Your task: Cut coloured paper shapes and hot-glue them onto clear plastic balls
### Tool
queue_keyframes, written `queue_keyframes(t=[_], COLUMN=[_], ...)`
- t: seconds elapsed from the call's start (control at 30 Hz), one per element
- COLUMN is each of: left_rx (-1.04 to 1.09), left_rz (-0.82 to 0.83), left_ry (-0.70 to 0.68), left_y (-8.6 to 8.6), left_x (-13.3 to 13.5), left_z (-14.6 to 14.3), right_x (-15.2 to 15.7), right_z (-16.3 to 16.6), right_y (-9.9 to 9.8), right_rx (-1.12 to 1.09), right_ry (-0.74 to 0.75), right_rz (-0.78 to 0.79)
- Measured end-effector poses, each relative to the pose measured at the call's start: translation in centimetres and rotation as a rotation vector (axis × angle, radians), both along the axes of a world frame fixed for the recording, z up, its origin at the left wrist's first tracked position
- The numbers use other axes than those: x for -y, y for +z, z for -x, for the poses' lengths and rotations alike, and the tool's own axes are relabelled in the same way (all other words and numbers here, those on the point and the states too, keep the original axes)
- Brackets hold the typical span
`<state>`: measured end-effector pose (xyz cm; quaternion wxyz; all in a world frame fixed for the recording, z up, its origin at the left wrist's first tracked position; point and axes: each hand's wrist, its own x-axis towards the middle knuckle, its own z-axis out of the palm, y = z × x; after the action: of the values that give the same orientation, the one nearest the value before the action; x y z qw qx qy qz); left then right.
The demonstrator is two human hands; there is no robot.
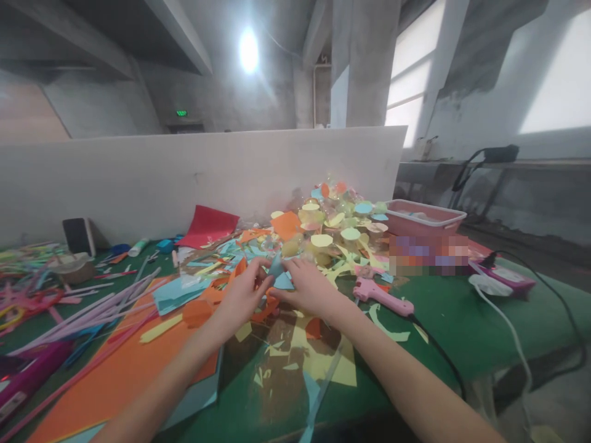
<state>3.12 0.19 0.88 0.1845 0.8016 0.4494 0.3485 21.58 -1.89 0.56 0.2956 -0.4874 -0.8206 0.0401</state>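
Observation:
Over the middle of the table, my left hand (245,288) and my right hand (308,288) are close together, both with fingers closed on a small piece of light blue paper (280,278). The paper looks bent or folded, and my fingertips cover part of it. Orange paper scraps (206,309) lie beside and under my left hand. A pink glue gun (384,298) rests to the right of my right hand, its black cord running toward the front edge. Below my hands are yellow paper sheets (330,360) and small cut scraps.
A heap of cut paper circles (351,234) stands at the back. Orange sheets (108,369), pipe cleaners (99,314) and folded blue paper (179,295) lie left. A pink bin (427,215), a white cable (505,326) and a magenta box (512,280) are right. A white panel (138,178) borders the table.

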Motion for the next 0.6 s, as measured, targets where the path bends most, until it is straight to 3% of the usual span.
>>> queue_keyframes(t=[0.27, 0.6], left_rx=[0.173, 0.316], left_rz=[0.118, 0.212], left_ry=[-0.052, -0.13], left_y=[-1.2, -1.6], left_x=[0.6, 1.0], left_z=[-0.5, -0.2], right_x=[-0.1, 0.4], right_z=[0.1, 0.1], right_y=[-0.2, 0.5], right_rx=[0.095, -0.3], right_ry=[0.005, 0.242], right_rz=[0.065, 0.395])
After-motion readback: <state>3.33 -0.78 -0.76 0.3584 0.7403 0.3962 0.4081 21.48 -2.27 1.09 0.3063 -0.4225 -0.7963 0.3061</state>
